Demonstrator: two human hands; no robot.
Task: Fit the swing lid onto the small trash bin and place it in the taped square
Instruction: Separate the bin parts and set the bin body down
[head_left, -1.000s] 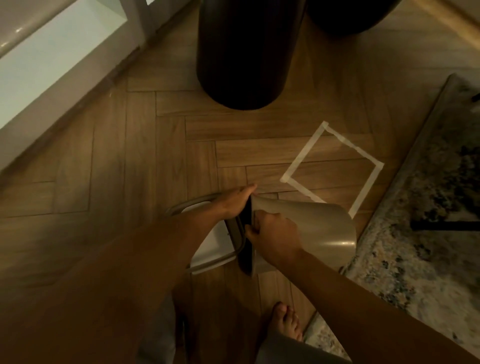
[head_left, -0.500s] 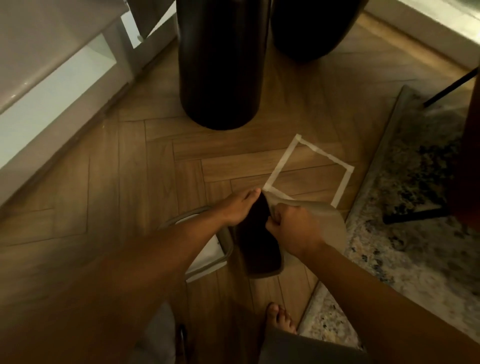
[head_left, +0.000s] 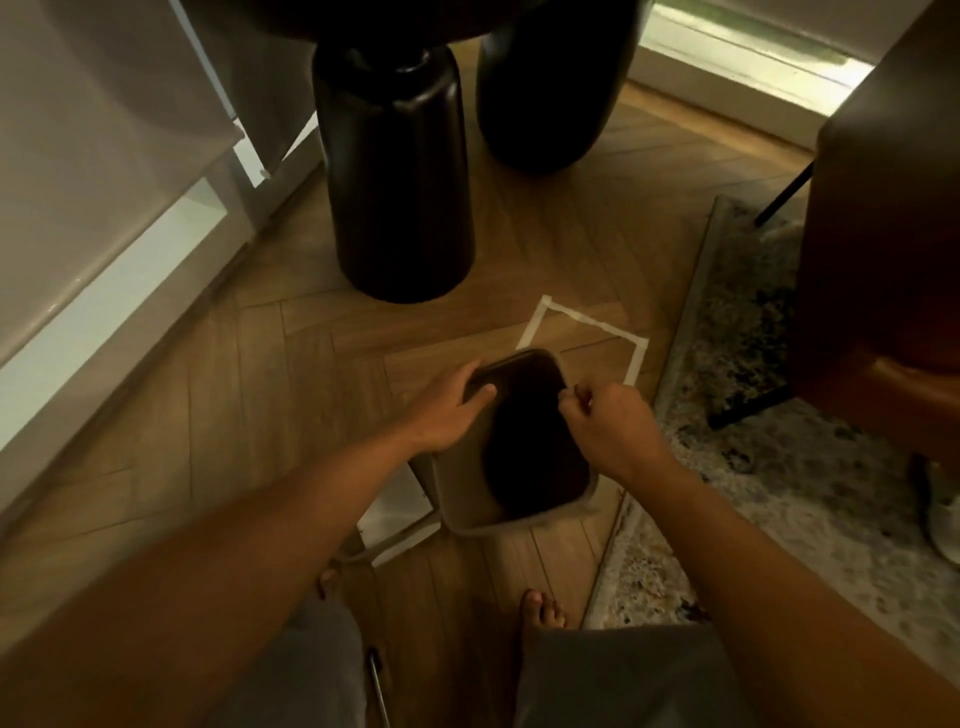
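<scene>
Herringbone wood flooring (head_left: 291, 395) in warm brown fills the dim scene, and both bare hands meet over one small beige plastic trash bin (head_left: 470, 491) near the middle of the view. It stands upright with its dark open mouth facing the camera and no lid on it. One left hand (head_left: 447, 410) wraps the rim at about 10 o'clock, thumb lying inside the opening and the other fingers curled down the outer wall. One right hand (head_left: 608, 428) is at the rim at about 2 o'clock with its fingers bunched together; whether they actually pinch the edge I cannot tell, as motion blur smears that spot. Just beside the bin at 8 o'clock, one pale grey-framed swing lid (head_left: 395, 519) lies flat on the floor, partly hidden under the left forearm and the bin's wall. At 1 o'clock from the bin, one square of pale masking tape (head_left: 582, 319) marks the floor; the bin's far rim overlaps its near side in the view, though most of the square lies open beyond it. Two glossy black cylindrical furniture legs (head_left: 400, 171) stand at 12 o'clock, well apart from the bin. One mottled grey and cream rug (head_left: 779, 467) runs along 3 o'clock, with one brown leather chair (head_left: 883, 234) on it. Two bare feet (head_left: 540, 613) show at 6 o'clock.
</scene>
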